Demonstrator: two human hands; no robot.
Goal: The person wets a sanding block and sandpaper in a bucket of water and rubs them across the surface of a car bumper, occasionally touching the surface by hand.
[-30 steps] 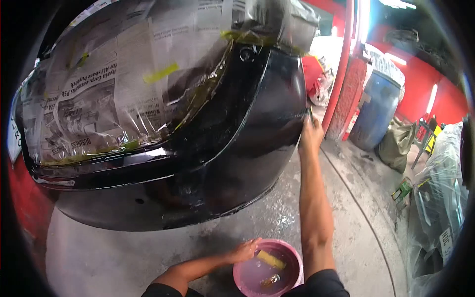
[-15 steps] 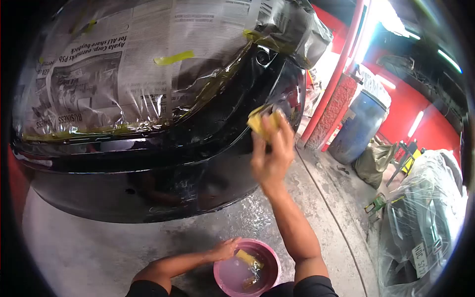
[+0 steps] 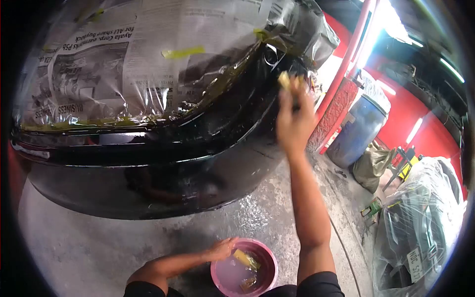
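Note:
In the head view my right hand (image 3: 297, 116) is raised at the right side of the black car bumper (image 3: 148, 190). Its fingers are closed on a small yellow piece (image 3: 284, 80) that looks like folded sandpaper; motion blurs it. My left hand (image 3: 222, 249) grips the left rim of a pink basin (image 3: 271, 265) on the floor. Cloudy water fills the basin, with a yellow strip (image 3: 246, 259) and a brownish piece (image 3: 248, 283) in it. Newspaper (image 3: 148, 69) under clear plastic, held by yellow tape (image 3: 183, 52), covers the car above the bumper.
A red post (image 3: 341, 74) rises beyond the car's right side. Behind it stand a blue drum (image 3: 358, 131) and a sack (image 3: 372, 168). A plastic-wrapped car (image 3: 420, 227) is at the right. The concrete floor (image 3: 89, 247) is wet in places.
My right hand has moved up and to the right along the bumper with the yellow piece. My left hand stays on the basin's rim. The view has shifted slightly.

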